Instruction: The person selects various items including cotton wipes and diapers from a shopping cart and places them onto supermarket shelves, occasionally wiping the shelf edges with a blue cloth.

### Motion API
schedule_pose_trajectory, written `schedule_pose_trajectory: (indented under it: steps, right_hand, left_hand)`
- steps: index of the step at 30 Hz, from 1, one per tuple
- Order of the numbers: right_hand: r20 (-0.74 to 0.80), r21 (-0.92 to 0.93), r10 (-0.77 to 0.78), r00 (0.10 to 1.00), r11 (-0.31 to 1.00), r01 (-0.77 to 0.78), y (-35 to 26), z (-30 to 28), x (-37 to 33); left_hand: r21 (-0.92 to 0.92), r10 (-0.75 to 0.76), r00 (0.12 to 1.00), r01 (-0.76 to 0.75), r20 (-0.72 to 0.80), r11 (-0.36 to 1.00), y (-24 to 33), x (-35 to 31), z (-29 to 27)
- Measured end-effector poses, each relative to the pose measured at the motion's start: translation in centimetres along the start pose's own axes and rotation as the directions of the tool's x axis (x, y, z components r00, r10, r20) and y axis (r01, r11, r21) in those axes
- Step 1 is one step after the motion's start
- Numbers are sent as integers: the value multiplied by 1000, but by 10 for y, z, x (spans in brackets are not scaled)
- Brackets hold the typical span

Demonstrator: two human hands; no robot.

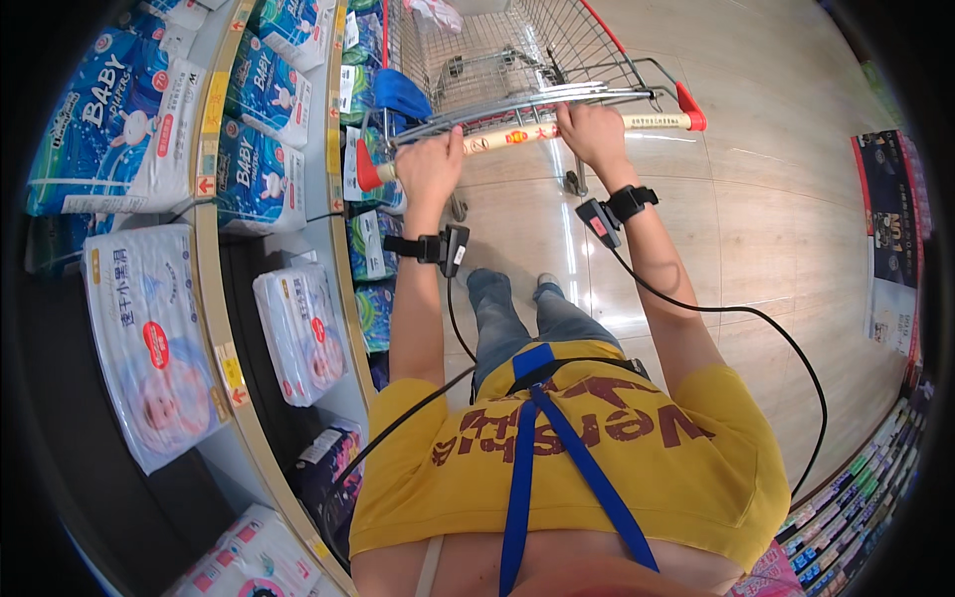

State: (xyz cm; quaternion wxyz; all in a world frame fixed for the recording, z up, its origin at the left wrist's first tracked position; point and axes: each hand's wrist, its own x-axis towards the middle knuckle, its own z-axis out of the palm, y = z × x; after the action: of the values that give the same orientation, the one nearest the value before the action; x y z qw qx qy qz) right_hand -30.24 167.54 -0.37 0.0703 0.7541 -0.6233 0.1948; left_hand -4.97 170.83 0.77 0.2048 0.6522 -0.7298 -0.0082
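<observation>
A wire shopping cart (617, 62) stands in front of me, its pale push handle (512, 137) ending in red caps. My left hand (430, 171) is closed around the handle near its left cap. Right of the handle's middle, my right hand (594, 135) grips the same bar. Both sets of fingers curl over the far side and are partly hidden. A blue item (401, 96) is at the cart's near left corner, and a pinkish-white item (435, 14) shows at the far left of the basket.
Shelves (214, 249) along my left hold blue diaper packs (114, 124) and pale baby-product packs (154, 338). Tiled floor (756, 169) runs beneath the cart and to its right. A dark display board (888, 234) and packed shelves (856, 527) line the right. Black cables hang from my wrist devices.
</observation>
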Motion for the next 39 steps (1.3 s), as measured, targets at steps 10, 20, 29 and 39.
schedule_pose_trajectory:
  steps: [10, 20, 29, 39]
  right_hand:
    - [61, 5, 11, 998, 1000, -12, -6, -21, -46]
    - [355, -45, 130, 926, 992, -122, -59, -99, -180]
    - [249, -55, 256, 934, 967, -250, -119, -123, -322]
    - [262, -10, 273, 926, 960, -281, -175, -127, -413]
  left_hand:
    - [44, 10, 999, -8, -49, 999, 21, -60, -13]
    - [-10, 12, 1000, -12, -27, 1000, 37, -210, -61]
    - [-17, 39, 999, -39, 5, 999, 30, -357, -97]
    - [-564, 17, 1000, -22, -15, 825, -2, -480, -174]
